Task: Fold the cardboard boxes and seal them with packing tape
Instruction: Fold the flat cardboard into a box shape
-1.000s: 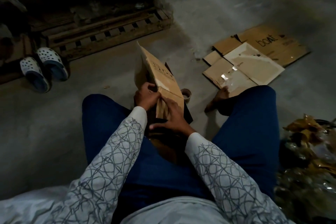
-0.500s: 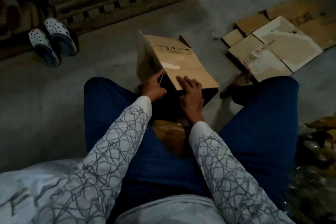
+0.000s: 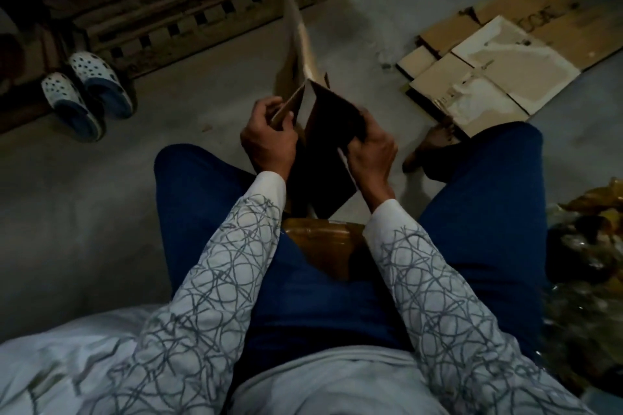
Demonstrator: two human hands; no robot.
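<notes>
Fingers (image 3: pixel 262 108) of two hands (image 3: pixel 266 141) (image 3: pixel 371 152) grip one box (image 3: pixel 332 121).

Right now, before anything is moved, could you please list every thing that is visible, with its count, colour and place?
cardboard box: one, brown, half-folded, held up above the floor, centre
flat cardboard sheets: several, tan and brown, overlapping on the floor, upper right
wooden pallet: one, dark brown, upper left
clogs: two, white and blue, side by side on the floor, in front of the pallet, left
glossy parcel: one, brown, between the thighs, partly hidden
crumpled wrapping: one pile, yellow-brown, right edge
floor: grey concrete
bare foot: one, beside the flat sheets
left hand: grips a box flap
right hand: grips the box's right edge
</notes>
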